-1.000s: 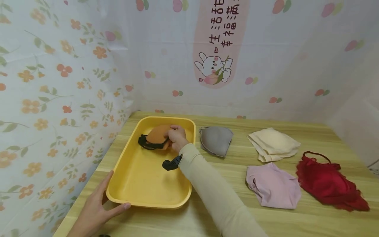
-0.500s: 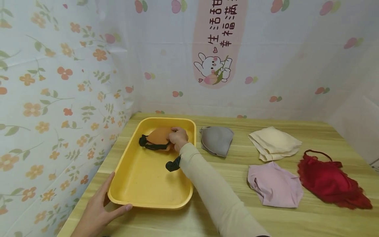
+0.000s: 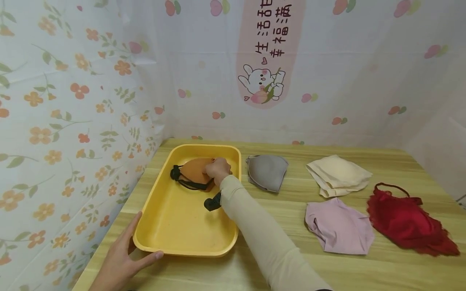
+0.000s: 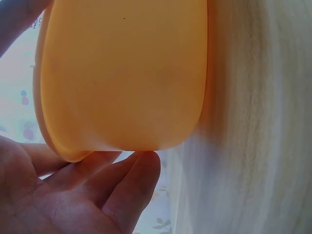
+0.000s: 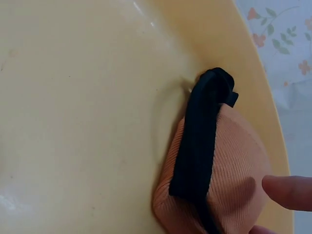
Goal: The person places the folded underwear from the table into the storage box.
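Note:
An orange bra [image 3: 194, 170] with black straps [image 5: 195, 141] lies folded at the far end of a yellow tray [image 3: 183, 230]. My right hand [image 3: 218, 169] is on its right part, fingers curled and gripping the fabric. A fingertip [image 5: 285, 191] shows against the ribbed cup in the right wrist view; the rest of that hand is mostly outside it. My left hand [image 3: 121, 258] spans the tray's near left corner, thumb at the front rim and fingers along the left side. In the left wrist view, its fingertips [image 4: 146, 163] touch the outer wall.
Right of the tray lie a grey folded bra [image 3: 267, 171], a cream folded garment [image 3: 338, 173], a lilac folded garment [image 3: 338, 226] and a red lace bra [image 3: 409, 220]. Patterned cloth [image 3: 204, 72] stands along the table's back and left. A black wrist camera [image 3: 212, 202] hangs below my right wrist.
The orange bra has shifted slightly under my right hand, and its black straps now spread lower along its front. My right hand's fingers have curled more. The left hand keeps its place at the corner.

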Available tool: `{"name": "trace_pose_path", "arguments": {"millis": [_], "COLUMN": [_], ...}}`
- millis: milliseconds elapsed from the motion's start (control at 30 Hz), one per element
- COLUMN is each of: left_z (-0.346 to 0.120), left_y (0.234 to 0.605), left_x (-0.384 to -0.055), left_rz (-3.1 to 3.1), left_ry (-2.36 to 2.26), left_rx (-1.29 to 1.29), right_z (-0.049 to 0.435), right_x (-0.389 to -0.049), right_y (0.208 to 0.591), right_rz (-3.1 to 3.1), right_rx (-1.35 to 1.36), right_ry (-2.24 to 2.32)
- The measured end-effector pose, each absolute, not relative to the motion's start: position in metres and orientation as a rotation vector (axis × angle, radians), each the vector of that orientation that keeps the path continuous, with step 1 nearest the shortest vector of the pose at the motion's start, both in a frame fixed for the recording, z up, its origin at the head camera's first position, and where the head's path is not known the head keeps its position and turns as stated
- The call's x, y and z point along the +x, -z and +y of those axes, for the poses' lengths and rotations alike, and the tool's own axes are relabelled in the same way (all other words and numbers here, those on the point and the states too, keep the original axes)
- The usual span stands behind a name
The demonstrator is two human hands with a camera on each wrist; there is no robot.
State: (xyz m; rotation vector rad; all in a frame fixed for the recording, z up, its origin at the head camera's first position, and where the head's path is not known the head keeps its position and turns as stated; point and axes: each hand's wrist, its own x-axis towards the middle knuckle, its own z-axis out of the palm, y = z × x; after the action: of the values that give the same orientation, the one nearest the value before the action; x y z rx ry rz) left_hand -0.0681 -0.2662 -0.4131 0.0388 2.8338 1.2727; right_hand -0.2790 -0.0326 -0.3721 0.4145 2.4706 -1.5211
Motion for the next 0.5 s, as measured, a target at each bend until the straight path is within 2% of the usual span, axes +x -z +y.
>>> {"name": "trace_pose_path", "arguments": {"millis": [500], "left_z": [-0.264], "left_y": [0.414], "left_x": [-0.067], "left_rz": [2.852], "left_ry": [-1.235], "left_rx": [0.010], "right_z": [-0.027], "right_x": [-0.286], "right_y": [0.339], "right_rz": [2.426], "right_rx": [0.288], "right_ry": [1.563]}}
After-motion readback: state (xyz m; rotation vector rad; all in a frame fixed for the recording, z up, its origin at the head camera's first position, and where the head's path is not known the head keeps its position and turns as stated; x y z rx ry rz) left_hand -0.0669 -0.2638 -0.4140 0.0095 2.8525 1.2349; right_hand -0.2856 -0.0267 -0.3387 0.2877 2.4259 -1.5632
